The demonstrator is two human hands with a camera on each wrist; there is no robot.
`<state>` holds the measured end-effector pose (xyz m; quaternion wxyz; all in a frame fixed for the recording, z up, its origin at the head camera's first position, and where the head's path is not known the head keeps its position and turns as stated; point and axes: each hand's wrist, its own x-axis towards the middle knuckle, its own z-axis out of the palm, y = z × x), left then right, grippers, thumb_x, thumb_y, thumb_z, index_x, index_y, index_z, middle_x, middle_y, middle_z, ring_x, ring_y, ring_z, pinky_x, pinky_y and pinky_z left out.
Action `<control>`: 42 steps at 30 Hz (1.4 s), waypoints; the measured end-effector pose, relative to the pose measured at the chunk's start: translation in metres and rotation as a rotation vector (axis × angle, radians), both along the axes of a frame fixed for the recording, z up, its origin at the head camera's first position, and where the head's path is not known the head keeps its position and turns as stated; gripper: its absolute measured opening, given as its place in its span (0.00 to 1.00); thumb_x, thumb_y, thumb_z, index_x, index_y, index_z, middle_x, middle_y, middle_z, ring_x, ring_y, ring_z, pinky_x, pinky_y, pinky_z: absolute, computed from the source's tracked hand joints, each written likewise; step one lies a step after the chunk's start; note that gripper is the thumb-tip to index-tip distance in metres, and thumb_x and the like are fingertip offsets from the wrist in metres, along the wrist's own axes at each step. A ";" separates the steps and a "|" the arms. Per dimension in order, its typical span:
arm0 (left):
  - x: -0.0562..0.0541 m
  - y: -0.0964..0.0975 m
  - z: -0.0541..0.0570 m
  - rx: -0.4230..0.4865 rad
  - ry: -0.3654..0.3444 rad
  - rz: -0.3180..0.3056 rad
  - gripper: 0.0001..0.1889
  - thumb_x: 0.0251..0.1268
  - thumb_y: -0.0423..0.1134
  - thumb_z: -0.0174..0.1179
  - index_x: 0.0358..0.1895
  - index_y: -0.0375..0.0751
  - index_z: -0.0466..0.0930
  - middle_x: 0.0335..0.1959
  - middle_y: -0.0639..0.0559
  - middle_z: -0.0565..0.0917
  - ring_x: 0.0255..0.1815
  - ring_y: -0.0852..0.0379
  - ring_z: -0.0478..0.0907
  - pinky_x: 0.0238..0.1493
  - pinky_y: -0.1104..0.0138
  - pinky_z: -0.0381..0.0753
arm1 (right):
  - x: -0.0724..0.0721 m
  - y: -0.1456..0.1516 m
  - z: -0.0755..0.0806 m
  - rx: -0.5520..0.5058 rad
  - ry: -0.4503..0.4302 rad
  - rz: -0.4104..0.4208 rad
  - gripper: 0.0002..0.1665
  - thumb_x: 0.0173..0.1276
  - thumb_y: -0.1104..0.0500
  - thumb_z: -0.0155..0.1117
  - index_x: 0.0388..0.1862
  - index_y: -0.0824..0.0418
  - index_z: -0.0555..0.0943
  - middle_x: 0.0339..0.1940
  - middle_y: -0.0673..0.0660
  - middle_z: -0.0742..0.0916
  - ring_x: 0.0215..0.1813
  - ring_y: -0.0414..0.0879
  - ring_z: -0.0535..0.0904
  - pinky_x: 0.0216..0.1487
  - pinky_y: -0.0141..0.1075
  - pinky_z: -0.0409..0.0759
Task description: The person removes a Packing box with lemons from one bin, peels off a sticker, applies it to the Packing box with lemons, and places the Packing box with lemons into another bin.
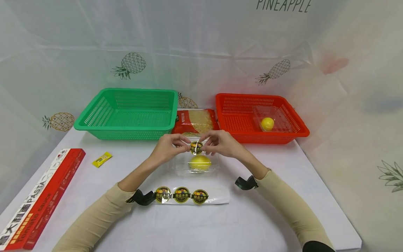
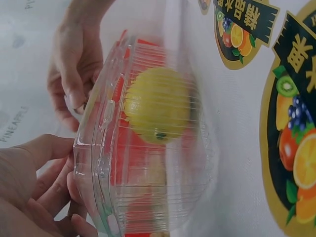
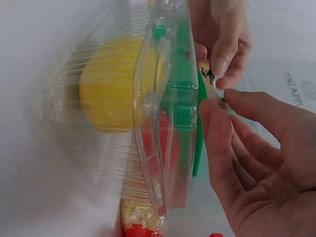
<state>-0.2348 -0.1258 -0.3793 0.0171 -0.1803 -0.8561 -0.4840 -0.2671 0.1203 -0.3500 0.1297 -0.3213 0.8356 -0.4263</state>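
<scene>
A round black-and-gold fruit sticker (image 1: 196,147) is stretched between both hands, above the lid of a clear plastic clamshell box (image 1: 180,167). My left hand (image 1: 167,148) pinches the sticker's left side between thumb and fingers. On the opposite side, my right hand (image 1: 224,144) pinches its right edge. A yellow lemon (image 1: 200,162) shows through the ribbed wall of the box, which stands closed on the table. In the right wrist view, the sticker (image 3: 210,81) is seen nearly edge-on, close to the lid. Nearer the body lies a white backing strip (image 1: 218,196) with three more such stickers.
At the back stand a green basket (image 1: 145,134) and a red basket (image 1: 255,138), the latter holding another clear box with a lemon (image 1: 267,124). A pasta bag (image 1: 196,121) lies between them. To the left are a yellow packet (image 1: 102,159) and a long red box (image 1: 44,196).
</scene>
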 end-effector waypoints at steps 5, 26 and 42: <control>0.000 0.001 -0.001 -0.031 -0.003 -0.004 0.08 0.60 0.39 0.67 0.42 0.46 0.87 0.31 0.53 0.90 0.36 0.59 0.87 0.39 0.65 0.79 | -0.001 0.000 -0.004 0.021 0.005 0.003 0.11 0.63 0.61 0.71 0.44 0.63 0.85 0.35 0.62 0.90 0.32 0.52 0.87 0.35 0.43 0.87; 0.002 0.002 0.003 -0.220 0.198 0.007 0.07 0.60 0.41 0.68 0.41 0.50 0.91 0.31 0.57 0.89 0.30 0.59 0.75 0.33 0.68 0.72 | -0.003 -0.002 -0.005 0.084 0.041 0.022 0.12 0.65 0.61 0.69 0.45 0.64 0.87 0.34 0.60 0.90 0.29 0.51 0.86 0.33 0.40 0.87; 0.001 0.001 -0.003 -0.246 0.246 0.002 0.04 0.59 0.41 0.69 0.36 0.51 0.92 0.27 0.61 0.87 0.34 0.59 0.75 0.37 0.67 0.71 | -0.002 -0.005 -0.002 0.164 0.043 -0.004 0.09 0.65 0.60 0.69 0.43 0.60 0.88 0.30 0.60 0.89 0.30 0.62 0.82 0.26 0.32 0.80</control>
